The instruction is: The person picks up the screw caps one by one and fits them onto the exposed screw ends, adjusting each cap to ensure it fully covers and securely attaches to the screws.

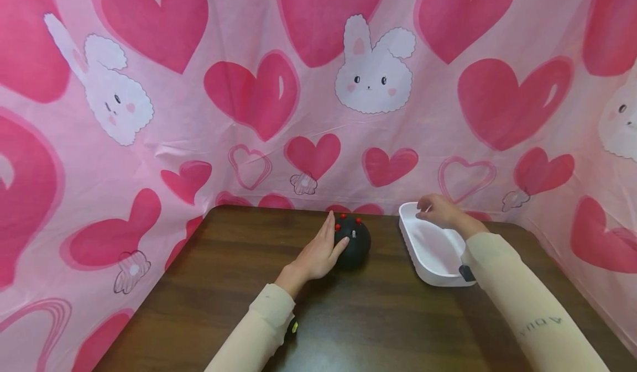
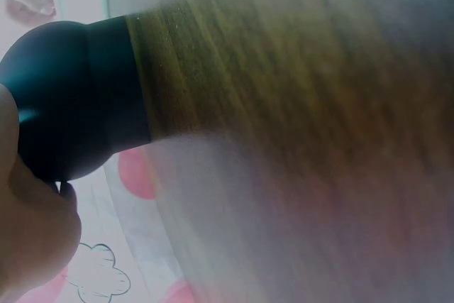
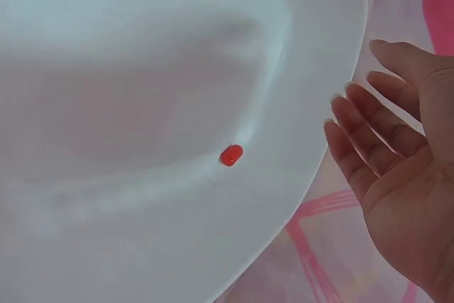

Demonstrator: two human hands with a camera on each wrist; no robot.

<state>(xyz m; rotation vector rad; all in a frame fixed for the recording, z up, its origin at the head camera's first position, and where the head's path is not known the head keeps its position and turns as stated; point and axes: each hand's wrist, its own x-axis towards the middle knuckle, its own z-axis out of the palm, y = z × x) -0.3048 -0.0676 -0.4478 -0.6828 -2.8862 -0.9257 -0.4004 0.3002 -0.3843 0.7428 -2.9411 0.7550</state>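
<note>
A black ball-shaped object (image 1: 355, 250) stands on the table, with several red round bits and a small pale peg on its upper part. My left hand (image 1: 318, 250) holds its left side, thumb across the front and fingers extended along the back. In the left wrist view the black ball (image 2: 57, 104) shows a wide round base. Over the far end of a white tray (image 1: 420, 270) is my right hand (image 1: 440, 211). In the right wrist view its fingers are loosely bent with nothing between them. A small red bead (image 3: 231, 155) lies inside the tray near its rim.
The dark wooden table (image 1: 209, 283) carries both the ball and the tray, the tray standing to the right. A pink cloth (image 1: 318, 123) with hearts and rabbits hangs behind the table's far edge and along both sides.
</note>
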